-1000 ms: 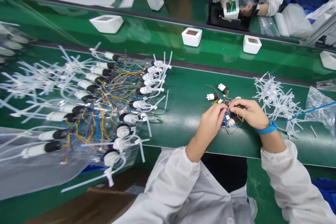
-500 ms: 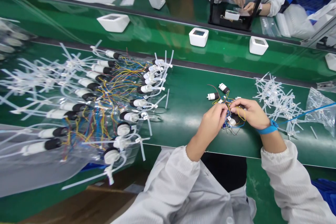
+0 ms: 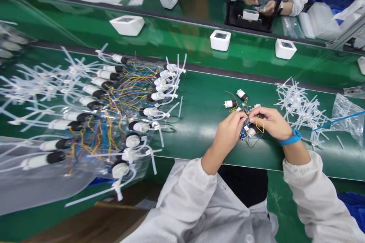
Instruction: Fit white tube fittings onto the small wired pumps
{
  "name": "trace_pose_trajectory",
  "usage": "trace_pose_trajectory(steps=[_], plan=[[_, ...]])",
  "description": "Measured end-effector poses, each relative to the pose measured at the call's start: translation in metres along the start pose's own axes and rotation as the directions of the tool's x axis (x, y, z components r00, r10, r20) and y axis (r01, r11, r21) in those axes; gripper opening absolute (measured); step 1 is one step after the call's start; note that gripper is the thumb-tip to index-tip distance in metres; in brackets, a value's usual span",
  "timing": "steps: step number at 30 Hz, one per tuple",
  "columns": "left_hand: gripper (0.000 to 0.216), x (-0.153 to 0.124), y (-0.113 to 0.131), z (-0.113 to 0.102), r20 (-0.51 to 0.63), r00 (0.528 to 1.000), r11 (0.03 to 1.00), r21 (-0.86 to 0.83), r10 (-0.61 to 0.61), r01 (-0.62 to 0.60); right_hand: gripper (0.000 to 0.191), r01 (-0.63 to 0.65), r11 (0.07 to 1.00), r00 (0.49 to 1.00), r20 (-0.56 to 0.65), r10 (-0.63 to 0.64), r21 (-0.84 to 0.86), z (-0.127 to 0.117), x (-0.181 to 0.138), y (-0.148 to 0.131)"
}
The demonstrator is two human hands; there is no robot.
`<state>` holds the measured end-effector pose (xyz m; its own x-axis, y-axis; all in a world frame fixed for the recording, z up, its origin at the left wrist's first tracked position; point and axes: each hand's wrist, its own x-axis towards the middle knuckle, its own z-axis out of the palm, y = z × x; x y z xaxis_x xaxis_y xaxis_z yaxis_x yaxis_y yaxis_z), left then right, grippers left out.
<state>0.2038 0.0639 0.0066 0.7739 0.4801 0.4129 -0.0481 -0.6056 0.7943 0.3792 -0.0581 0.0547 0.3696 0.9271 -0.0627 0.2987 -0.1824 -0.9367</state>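
- From where I stand, both hands are over the desk [image 3: 196,115], fingertips pinched close together: the left hand [image 3: 227,133] grips thin wires [image 3: 260,122] between thumb and forefinger, and the right hand [image 3: 272,123] pinches at the same tangle. Exactly which strands, I can't tell; the fingers cover them.
- The wires spread beneath and around the fingertips, with one white-and-black cylindrical motor [image 3: 230,103] just beyond the left hand and a second motor [image 3: 242,95] farther back.
- I'd work strand by strand here, since yellow, blue and dark leads cross one another and could easily be confused.
- Holding close to the ends should give better control; pulling on the long loops might strain the joints at the motors.
- The yellow loop by the right fingers looks easy to snag, so I'd fold it aside.
- The blue wrist strap [image 3: 291,139] has its cord running across the tubing pile [image 3: 303,112]; small wrist movements would avoid dragging those pieces.
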Motion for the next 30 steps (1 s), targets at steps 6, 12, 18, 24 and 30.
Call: trace_pose_trajectory(steps=[6,12,18,24,30], plan=[[0.011,0.0,0.002,0.0,-0.05,0.995,0.987,-0.144,-0.084,0.076,0.022,-0.023,0.997,0.999,-0.034,0.025,0.076,0.007,0.001,0.001],[0.022,-0.001,0.005,0.001,-0.062,0.997,0.984,-0.176,-0.045,0.034,0.027,-0.021,0.995,0.993,-0.112,0.032,0.1,0.01,0.002,0.006],[0.02,0.002,0.004,0.0,-0.077,0.997,0.988,-0.156,0.005,-0.017,0.027,-0.014,0.989,0.987,-0.156,0.037,0.145,0.014,0.003,0.01],[0.022,0.003,0.002,-0.001,-0.108,0.994,0.987,-0.16,0.014,-0.031,0.03,-0.023,0.982,0.987,-0.15,0.052,0.187,0.016,0.004,0.009],[0.024,0.002,0.001,0.002,-0.146,0.984,0.956,-0.288,-0.103,0.058,0.027,-0.032,0.985,0.991,-0.119,0.053,0.172,0.015,0.004,0.007]])
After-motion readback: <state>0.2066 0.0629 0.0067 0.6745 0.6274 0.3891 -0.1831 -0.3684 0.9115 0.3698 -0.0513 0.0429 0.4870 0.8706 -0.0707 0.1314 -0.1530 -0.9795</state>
